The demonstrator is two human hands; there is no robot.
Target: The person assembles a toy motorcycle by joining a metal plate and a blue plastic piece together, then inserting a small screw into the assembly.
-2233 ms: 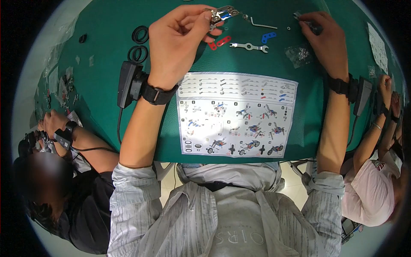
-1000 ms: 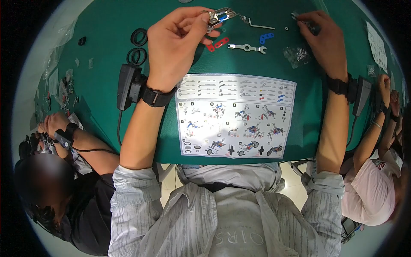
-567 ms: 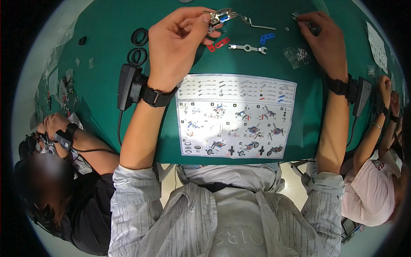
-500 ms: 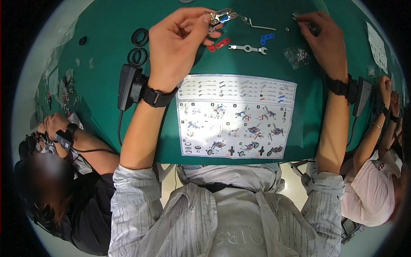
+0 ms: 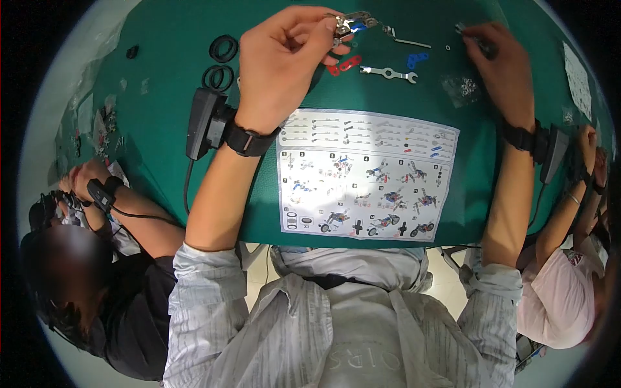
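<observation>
My left hand [image 5: 284,64] grips a small metal assembly [image 5: 352,24] with a blue part, at the top of the view. Just below and to its right lie red perforated pieces [image 5: 350,63], a metal wrench [image 5: 389,73] and an L-shaped hex key [image 5: 412,44]. Off to the right, my right hand [image 5: 499,61] has its fingers bent close to the mat, over some small dark and shiny parts. What its fingertips hold is too small to name. A blue bracket [image 5: 417,61] and a small bag of nuts [image 5: 467,87] lie between the hands.
A printed instruction sheet [image 5: 369,174] lies near the table's front edge. Black rubber rings [image 5: 223,48] rest left of my left hand. Another person's hands [image 5: 87,178] are at the left, and another person's arm [image 5: 576,187] is at the right edge.
The whole scene has shifted slightly to the right in the view. My left hand still holds the metal assembly, and my right hand stays beside the small parts.
</observation>
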